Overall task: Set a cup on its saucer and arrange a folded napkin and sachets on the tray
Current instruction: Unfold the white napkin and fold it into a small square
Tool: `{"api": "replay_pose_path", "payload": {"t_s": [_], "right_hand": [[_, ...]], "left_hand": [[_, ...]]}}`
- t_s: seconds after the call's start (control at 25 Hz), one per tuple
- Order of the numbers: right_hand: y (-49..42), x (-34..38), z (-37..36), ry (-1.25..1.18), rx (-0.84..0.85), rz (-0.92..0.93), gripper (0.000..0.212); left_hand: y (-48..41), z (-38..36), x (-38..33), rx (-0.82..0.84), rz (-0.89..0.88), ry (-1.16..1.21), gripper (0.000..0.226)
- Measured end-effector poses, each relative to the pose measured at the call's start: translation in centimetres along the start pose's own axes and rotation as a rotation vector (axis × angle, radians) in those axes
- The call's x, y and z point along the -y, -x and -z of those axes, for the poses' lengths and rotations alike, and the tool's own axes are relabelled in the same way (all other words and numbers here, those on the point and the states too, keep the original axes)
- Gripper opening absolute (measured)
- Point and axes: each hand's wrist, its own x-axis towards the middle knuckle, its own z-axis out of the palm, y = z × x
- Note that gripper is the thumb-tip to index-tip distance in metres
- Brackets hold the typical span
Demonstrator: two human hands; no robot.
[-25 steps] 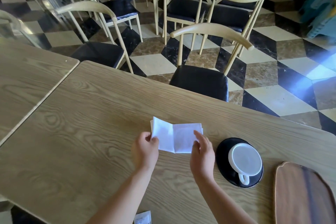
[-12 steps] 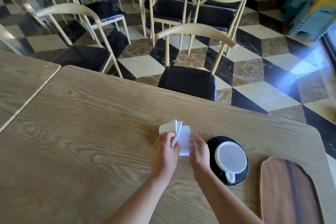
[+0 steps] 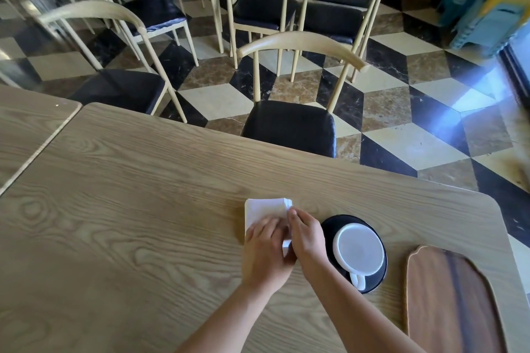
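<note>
A white napkin lies folded flat on the wooden table. My left hand presses on its near half, fingers laid flat over it. My right hand holds the napkin's right edge with its fingertips. Just to the right, a white cup sits on a black saucer, handle pointing toward me. A brown wooden tray lies bare at the table's right end. No sachets are in view.
A chair with a black seat stands tucked at the table's far edge. A second table adjoins on the left. More chairs and tables fill the checkered floor behind.
The napkin, open between both hands a second ago, has been folded shut and pressed flat on the table. Both hands have come together over it.
</note>
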Motion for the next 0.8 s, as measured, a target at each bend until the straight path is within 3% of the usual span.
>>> {"api": "replay_pose_path", "payload": {"t_s": [0.08, 0.16, 0.32, 0.4, 0.44, 0.52, 0.64, 0.8], "right_hand": [[-0.4, 0.2, -0.2, 0.144, -0.008, 0.029, 0.028], [-0.8, 0.1, -0.4, 0.29, 0.0, 0.118, 0.025], [-1.2, -0.1, -0.5, 0.606, 0.047, 0.465, 0.046], [-1.7, 0.1, -0.9, 0.692, -0.043, 0.686, 0.036], [-2.0, 0.2, -1.1, 0.644, -0.072, 0.71, 0.027], [-2.9, 1.0, -1.5, 0.424, -0.015, 0.503, 0.018], [-5.0, 2.4, -1.3, 0.254, 0.104, 0.078, 0.027], [-6.2, 3.8, -0.6, 0.118, 0.165, -0.05, 0.027]], "left_hand": [[1.4, -0.8, 0.8, 0.161, -0.045, -0.098, 0.064], [2.6, -1.4, 1.7, 0.275, -0.112, -0.222, 0.078], [3.0, -1.7, 2.7, 0.36, -0.18, -0.341, 0.088], [2.9, -1.7, 3.0, 0.386, -0.19, -0.367, 0.086], [2.9, -1.8, 3.2, 0.397, -0.19, -0.373, 0.085], [2.9, -1.9, 3.5, 0.405, -0.19, -0.369, 0.083], [2.8, -1.9, 3.9, 0.375, -0.209, -0.362, 0.085], [3.3, -0.8, 4.7, 0.354, -0.241, -0.339, 0.083]]}}
